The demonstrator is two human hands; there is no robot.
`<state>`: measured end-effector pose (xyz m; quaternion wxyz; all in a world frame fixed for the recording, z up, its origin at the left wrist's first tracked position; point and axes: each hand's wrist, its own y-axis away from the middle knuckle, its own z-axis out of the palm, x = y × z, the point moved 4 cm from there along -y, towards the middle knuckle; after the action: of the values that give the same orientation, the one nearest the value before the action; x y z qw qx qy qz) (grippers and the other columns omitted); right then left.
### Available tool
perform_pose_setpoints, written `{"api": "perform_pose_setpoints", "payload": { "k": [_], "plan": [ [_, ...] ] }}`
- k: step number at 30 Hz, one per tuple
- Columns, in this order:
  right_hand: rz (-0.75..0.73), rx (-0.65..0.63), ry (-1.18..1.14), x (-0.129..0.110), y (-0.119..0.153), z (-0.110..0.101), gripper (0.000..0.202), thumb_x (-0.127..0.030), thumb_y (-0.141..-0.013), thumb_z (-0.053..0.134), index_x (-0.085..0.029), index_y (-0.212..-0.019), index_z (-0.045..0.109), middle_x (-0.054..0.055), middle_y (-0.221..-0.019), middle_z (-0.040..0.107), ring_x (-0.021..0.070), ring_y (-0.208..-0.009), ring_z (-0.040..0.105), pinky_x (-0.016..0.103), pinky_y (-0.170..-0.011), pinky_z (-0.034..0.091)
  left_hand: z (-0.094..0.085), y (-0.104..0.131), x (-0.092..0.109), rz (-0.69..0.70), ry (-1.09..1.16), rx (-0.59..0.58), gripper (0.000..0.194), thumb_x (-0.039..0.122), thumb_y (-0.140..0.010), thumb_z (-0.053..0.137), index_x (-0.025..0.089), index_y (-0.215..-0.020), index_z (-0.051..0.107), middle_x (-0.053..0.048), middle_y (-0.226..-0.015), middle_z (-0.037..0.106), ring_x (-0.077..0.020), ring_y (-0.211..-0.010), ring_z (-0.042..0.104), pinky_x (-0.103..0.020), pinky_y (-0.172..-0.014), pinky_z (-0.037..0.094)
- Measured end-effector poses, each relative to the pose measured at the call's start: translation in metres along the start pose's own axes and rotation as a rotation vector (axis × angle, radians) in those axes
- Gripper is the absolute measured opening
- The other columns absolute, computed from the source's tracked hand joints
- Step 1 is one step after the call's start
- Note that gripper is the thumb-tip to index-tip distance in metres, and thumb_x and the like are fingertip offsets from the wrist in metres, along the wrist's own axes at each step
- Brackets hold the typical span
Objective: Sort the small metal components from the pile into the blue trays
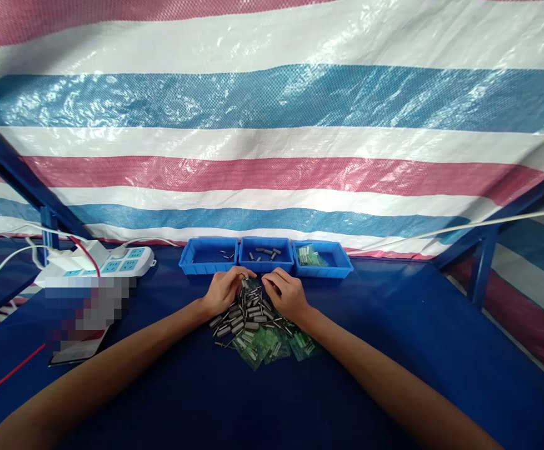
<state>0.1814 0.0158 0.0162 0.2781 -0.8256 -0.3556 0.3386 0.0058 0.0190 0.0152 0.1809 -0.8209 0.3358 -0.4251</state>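
A mixed pile of grey metal cylinders (237, 327) and thin metal pins (279, 323) lies on the blue table between my hands. Small clear bags with green contents (253, 345) lie along its near edge. My left hand (224, 291) is at the pile's far left side, fingers bent together; a small shiny piece shows by the fingertips, but whether they grip it is unclear. On the far right side, my right hand (287, 294) has its fingers curled in over the pile. Anything inside them is hidden.
Behind the pile stand three blue bins: the left bin (209, 269) holds a few pins, the middle bin (266, 266) grey cylinders, the right bin (324, 272) green bags. A white power strip (134, 265) with cables sits at left. A striped sheet (272, 144) hangs behind.
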Motion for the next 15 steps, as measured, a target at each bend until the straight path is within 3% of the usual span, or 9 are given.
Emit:
{"api": "perform_pose_setpoints", "payload": {
  "k": [6, 10, 15],
  "plan": [
    [-0.002, -0.003, -0.004, -0.0016, -0.0008, -0.0006, 0.022, -0.024, -0.095, 0.041, -0.017, -0.092, 0.061, 0.006, -0.077, 0.057, 0.0117, -0.057, 0.05, 0.024, -0.053, 0.04, -0.0012, 0.0004, -0.0003, 0.01, -0.055, 0.014, 0.024, 0.025, -0.098, 0.029, 0.017, -0.095, 0.051, -0.001, -0.073, 0.062, -0.0074, -0.048, 0.049, -0.02, -0.054, 0.041],
    [-0.003, 0.007, -0.01, -0.0012, 0.0004, -0.0007, 0.021, -0.023, -0.095, 0.041, -0.016, -0.099, 0.061, 0.007, -0.081, 0.058, 0.012, -0.057, 0.049, 0.025, -0.053, 0.039, -0.0025, -0.0007, 0.0013, 0.056, -0.156, 0.016, 0.027, 0.025, -0.098, 0.029, 0.017, -0.107, 0.053, 0.0, -0.067, 0.059, -0.0098, -0.054, 0.054, -0.02, -0.056, 0.041],
    [-0.016, 0.002, -0.007, -0.0015, 0.0011, -0.0002, 0.027, -0.023, -0.095, 0.041, -0.015, -0.116, 0.055, 0.008, -0.084, 0.06, 0.0131, -0.059, 0.052, 0.026, -0.055, 0.042, 0.0009, 0.0007, -0.004, 0.039, -0.237, -0.01, 0.027, 0.031, -0.096, 0.037, 0.019, -0.115, 0.052, -0.002, -0.076, 0.066, -0.0102, -0.052, 0.056, -0.02, -0.055, 0.042]
  ]
}}
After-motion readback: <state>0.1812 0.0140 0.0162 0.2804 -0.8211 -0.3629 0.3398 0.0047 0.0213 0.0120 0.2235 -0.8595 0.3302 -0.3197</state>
